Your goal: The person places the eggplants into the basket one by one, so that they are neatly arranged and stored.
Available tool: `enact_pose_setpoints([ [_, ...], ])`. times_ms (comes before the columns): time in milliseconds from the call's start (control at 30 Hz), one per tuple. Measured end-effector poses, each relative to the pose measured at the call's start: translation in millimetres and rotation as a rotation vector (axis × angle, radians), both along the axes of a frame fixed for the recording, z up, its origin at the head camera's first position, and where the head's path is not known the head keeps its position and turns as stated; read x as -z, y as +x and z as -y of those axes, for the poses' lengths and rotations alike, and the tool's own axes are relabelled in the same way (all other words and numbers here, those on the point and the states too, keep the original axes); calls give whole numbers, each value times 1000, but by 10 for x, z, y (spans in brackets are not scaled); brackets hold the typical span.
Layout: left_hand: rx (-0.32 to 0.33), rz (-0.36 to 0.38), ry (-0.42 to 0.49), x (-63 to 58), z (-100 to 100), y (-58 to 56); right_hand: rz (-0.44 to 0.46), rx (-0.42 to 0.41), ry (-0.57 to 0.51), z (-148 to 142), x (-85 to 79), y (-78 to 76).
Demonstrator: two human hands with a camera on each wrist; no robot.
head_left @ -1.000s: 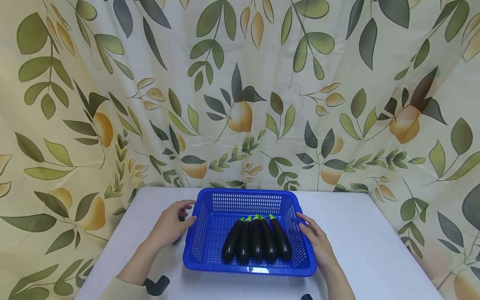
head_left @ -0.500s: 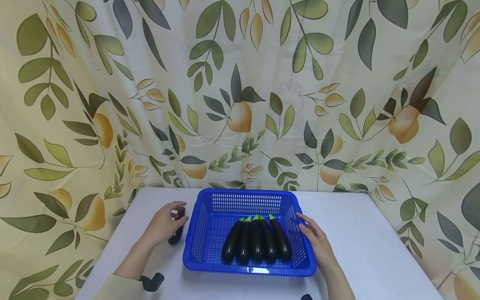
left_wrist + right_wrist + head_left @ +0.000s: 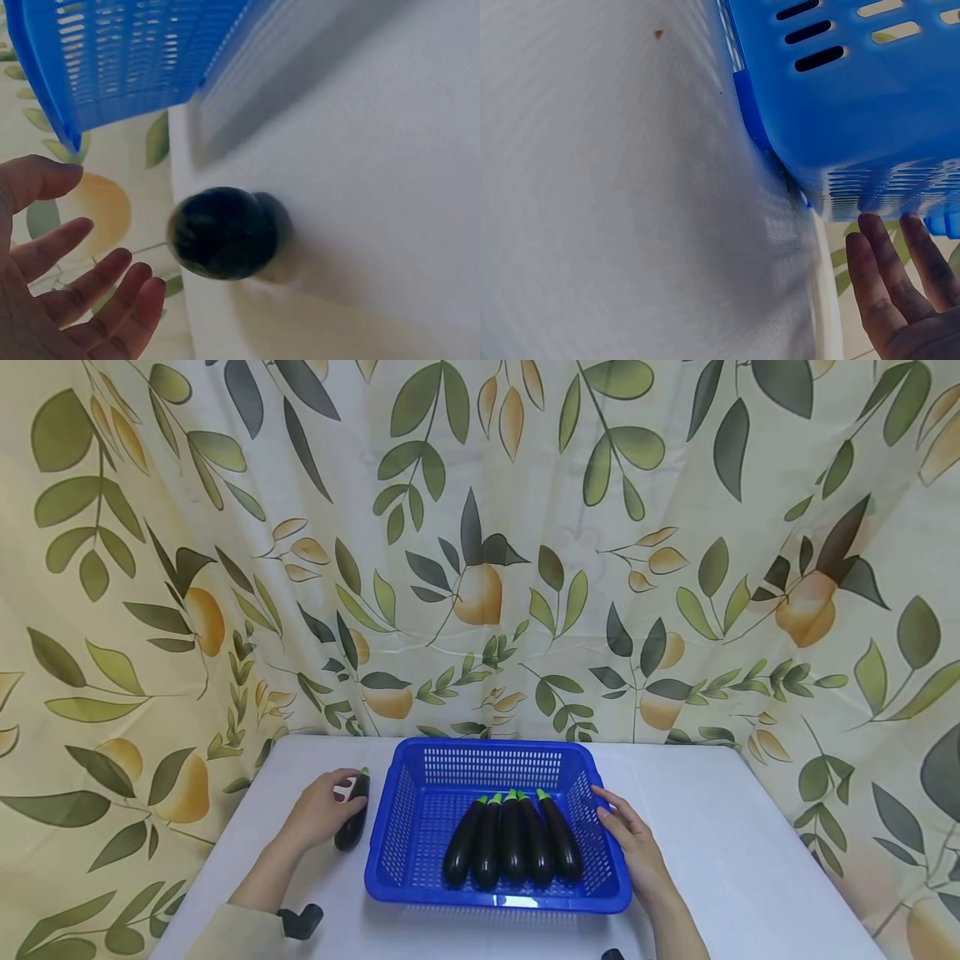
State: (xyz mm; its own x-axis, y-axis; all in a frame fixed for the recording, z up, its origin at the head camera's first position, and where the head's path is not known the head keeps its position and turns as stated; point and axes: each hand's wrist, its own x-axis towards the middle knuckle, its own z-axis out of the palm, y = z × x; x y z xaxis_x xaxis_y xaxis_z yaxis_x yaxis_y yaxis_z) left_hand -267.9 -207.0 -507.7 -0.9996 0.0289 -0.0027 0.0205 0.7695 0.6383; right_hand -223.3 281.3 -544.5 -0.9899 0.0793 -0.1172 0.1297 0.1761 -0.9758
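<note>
A blue plastic basket (image 3: 420,897) sits on the white table, with several dark eggplants (image 3: 513,847) lying side by side in it, green stems pointing away. To the left of the basket, another eggplant (image 3: 352,822) lies on the table. My left hand (image 3: 318,810) is beside it; in the left wrist view, its fingers (image 3: 112,266) are spread and apart from the eggplant (image 3: 221,236), which shows end-on. At the basket's right side is my right hand (image 3: 633,843). The right wrist view shows its extended fingertips (image 3: 870,221) at the slotted basket wall (image 3: 840,105).
White cloth (image 3: 705,852) covers the table. A leaf-and-fruit patterned curtain (image 3: 480,668) hangs right behind its far edge and along the left. A black wrist device (image 3: 300,922) sits by the left sleeve (image 3: 236,933).
My left hand has left the basket's left rim and moved left, bringing the lone eggplant into fuller view. The right hand and basket have stayed put.
</note>
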Motion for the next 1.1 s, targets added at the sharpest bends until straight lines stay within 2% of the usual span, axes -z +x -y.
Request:
enact_pose_setpoints([
  [233,-7,22,-20,107,59,-40,3,-2,0,-5,6,-2],
  [733,-14,70,-51,257,89,-120,6,2,-6,6,-6,5],
  [1100,-5,83,-42,309,66,-142,-15,-8,-21,4,-2,10],
])
